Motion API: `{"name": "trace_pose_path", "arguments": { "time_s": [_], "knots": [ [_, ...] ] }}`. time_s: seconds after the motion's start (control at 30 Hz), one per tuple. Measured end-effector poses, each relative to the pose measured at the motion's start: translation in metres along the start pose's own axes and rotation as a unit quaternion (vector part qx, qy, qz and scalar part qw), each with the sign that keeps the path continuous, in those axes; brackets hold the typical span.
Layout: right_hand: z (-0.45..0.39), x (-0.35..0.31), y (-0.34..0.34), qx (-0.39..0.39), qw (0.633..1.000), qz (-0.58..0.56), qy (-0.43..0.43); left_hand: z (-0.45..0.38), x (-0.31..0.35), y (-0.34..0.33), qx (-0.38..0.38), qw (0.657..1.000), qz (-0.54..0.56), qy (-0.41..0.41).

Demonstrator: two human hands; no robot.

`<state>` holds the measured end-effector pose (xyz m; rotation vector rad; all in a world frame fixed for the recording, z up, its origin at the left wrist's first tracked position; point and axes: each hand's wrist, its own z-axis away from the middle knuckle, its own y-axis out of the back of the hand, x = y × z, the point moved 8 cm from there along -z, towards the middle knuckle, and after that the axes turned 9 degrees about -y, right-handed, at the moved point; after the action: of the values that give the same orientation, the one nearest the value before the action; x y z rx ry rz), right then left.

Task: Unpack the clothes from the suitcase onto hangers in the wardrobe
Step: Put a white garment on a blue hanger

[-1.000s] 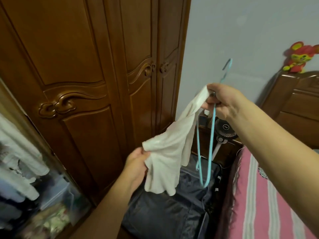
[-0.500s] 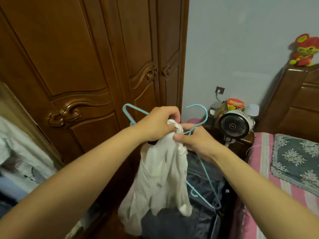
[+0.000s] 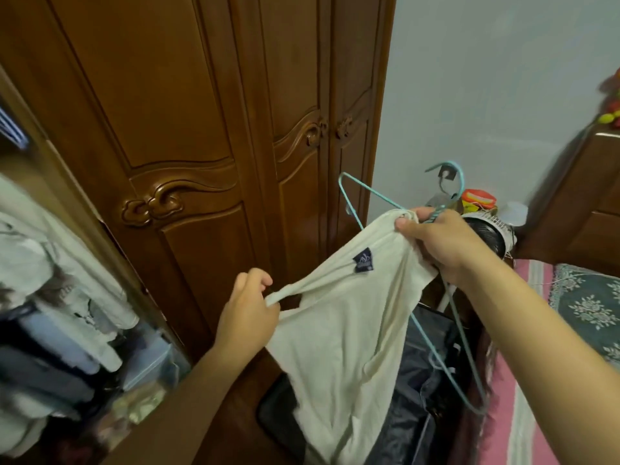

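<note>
Since half a second before, the left hand (image 3: 248,317) had drawn away from the right hand (image 3: 446,243), its grip pinching the shirt (image 3: 349,337) neckline wide while the right grip held shirt and hanger (image 3: 369,193) together above the suitcase (image 3: 412,407); threading the hanger's free shoulder in seemed next.
</note>
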<state>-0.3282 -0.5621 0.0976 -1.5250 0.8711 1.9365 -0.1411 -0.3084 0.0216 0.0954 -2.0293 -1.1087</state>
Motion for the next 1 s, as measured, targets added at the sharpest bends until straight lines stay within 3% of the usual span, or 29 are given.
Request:
{"name": "trace_pose_path", "arguments": {
  "time_s": [0.1,0.2,0.3,0.4,0.47,0.53,0.57,0.67,0.73,0.87,1.0],
  "knots": [
    [-0.011,0.031,0.01,0.024,0.995,0.084,-0.052,-0.004,0.025,0.002,-0.093,0.989,0.028,-0.11],
    [-0.017,0.054,0.025,0.038,0.992,0.088,-0.087,0.0,0.08,0.006,-0.198,0.941,0.069,-0.264],
    [-0.02,0.074,0.046,0.055,0.989,0.088,-0.109,-0.008,0.11,0.001,-0.235,0.916,0.054,-0.322],
    [-0.019,0.089,0.061,0.044,0.984,0.137,-0.107,-0.032,0.114,-0.024,-0.206,0.897,-0.221,-0.323],
    [-0.009,0.098,0.061,-0.006,0.983,0.151,-0.105,-0.05,0.111,-0.044,-0.209,0.876,-0.321,-0.293],
    [0.002,0.112,0.059,-0.05,0.983,0.141,-0.105,-0.062,0.107,-0.066,-0.261,0.862,-0.338,-0.274],
    [0.007,0.118,0.063,-0.036,0.982,0.16,-0.095,-0.067,0.105,-0.075,-0.285,0.857,-0.339,-0.264],
    [0.022,0.12,0.091,0.081,0.962,0.262,-0.006,-0.077,0.098,-0.094,-0.326,0.844,-0.36,-0.23],
    [0.039,0.119,0.098,0.103,0.963,0.249,0.012,-0.081,0.092,-0.102,-0.333,0.841,-0.379,-0.196],
    [0.067,0.105,0.074,0.007,0.982,0.187,0.005,-0.077,0.083,-0.107,-0.339,0.835,-0.404,-0.156],
    [0.059,0.08,0.027,-0.02,0.983,0.176,0.036,-0.065,0.103,-0.103,-0.331,0.83,-0.414,-0.173]
  ]
}}
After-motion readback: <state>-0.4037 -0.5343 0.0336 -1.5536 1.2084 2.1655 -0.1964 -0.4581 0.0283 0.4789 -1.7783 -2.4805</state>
